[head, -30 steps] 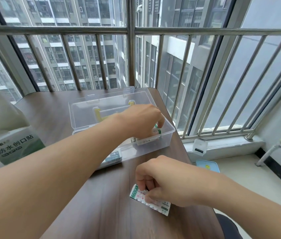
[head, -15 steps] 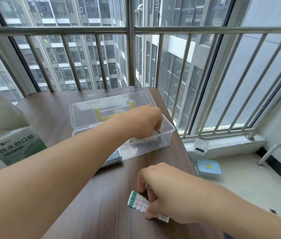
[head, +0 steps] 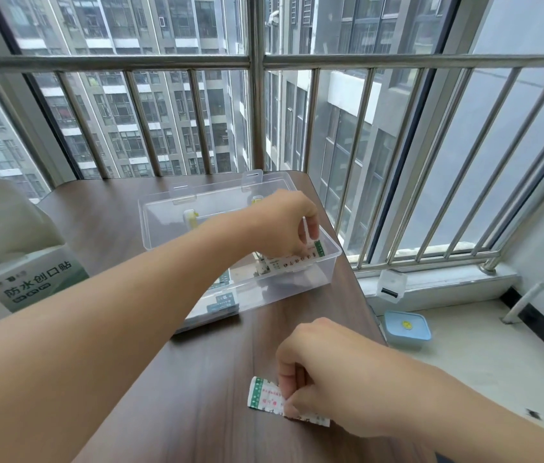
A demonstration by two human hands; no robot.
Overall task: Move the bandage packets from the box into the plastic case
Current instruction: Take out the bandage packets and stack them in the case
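A clear plastic case (head: 297, 289) stands open on the brown table (head: 170, 396), its lid tipped back. My left hand (head: 284, 225) reaches over its right end, and the fingertips pinch the upper end of a white bandage packet (head: 289, 262) with green ends that leans inside. More packets (head: 222, 304) lie flat at the case's left end. Near the table's front, my right hand (head: 327, 372) pinches another packet (head: 264, 394) that lies on the wood. The green and white bandage box (head: 35, 282) stands open at the far left.
The table's right edge runs close beside both hands. Beyond it on the floor sit a blue lidded container (head: 406, 325) and a small white device (head: 391, 284). A metal window railing (head: 257, 61) stands behind the table.
My left hand has lifted a little and shifted right over the case, and the packet under it now leans lower inside. My right hand has slid its packet slightly toward me.
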